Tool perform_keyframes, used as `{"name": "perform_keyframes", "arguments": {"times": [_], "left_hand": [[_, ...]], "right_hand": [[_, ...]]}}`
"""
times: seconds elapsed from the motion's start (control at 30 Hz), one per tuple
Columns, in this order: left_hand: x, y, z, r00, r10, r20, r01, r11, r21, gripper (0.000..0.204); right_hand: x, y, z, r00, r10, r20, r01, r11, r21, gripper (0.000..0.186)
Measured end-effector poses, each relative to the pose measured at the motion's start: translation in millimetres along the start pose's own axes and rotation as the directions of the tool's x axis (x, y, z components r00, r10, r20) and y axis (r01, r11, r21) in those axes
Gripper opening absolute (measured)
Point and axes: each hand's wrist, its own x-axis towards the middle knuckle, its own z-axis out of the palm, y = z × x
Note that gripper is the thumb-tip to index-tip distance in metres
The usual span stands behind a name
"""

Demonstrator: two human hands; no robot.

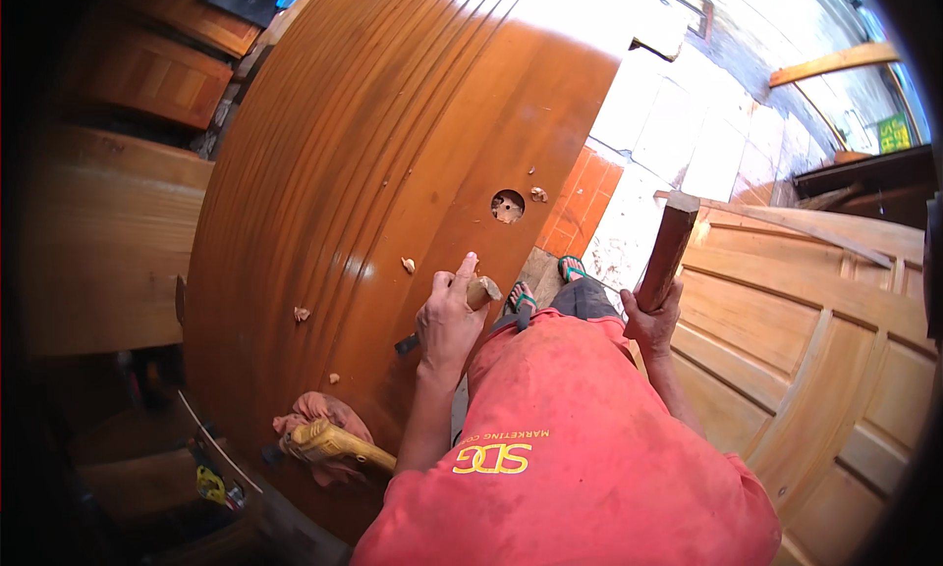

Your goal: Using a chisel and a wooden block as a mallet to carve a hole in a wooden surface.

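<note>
A brown wooden door (pixel 393 213) with long grooves lies flat in front of me. Near its right edge is a round hole (pixel 508 207) with pale, rough wood inside, and several wood chips (pixel 408 265) are scattered about. Just short of the hole, my left hand (pixel 450 328) is closed around a chisel, its index finger stretched toward the hole. The chisel's battered wooden handle (pixel 481 291) sticks out on the right of the fist, its dark end on the left. At the right, off the door, my right hand (pixel 654 323) grips a thick squared wooden block (pixel 670 250), held upright.
A yellow power tool (pixel 339 441) rests with a pinkish cloth (pixel 329 409) at the door's near left. Light panelled doors (pixel 766 330) lean at the right. More wooden panels (pixel 118 242) stand at the left. Beyond the door's right edge are floor tiles (pixel 580 203).
</note>
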Motion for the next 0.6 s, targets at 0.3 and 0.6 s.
{"name": "perform_keyframes", "arguments": {"times": [0.3, 0.6], "left_hand": [[-24.9, 7.6, 33.6, 0.976, -0.184, -0.113, 0.182, 0.983, -0.033, 0.037], [-105.5, 72.0, 69.6, 0.890, -0.444, -0.102, 0.452, 0.889, 0.077, 0.038]], "right_hand": [[107.4, -18.2, -13.6, 0.958, -0.151, 0.243, 0.154, 0.988, 0.006, 0.076], [180.6, -9.2, -13.6, 0.854, -0.127, 0.504, 0.113, 0.992, 0.057, 0.081]]}}
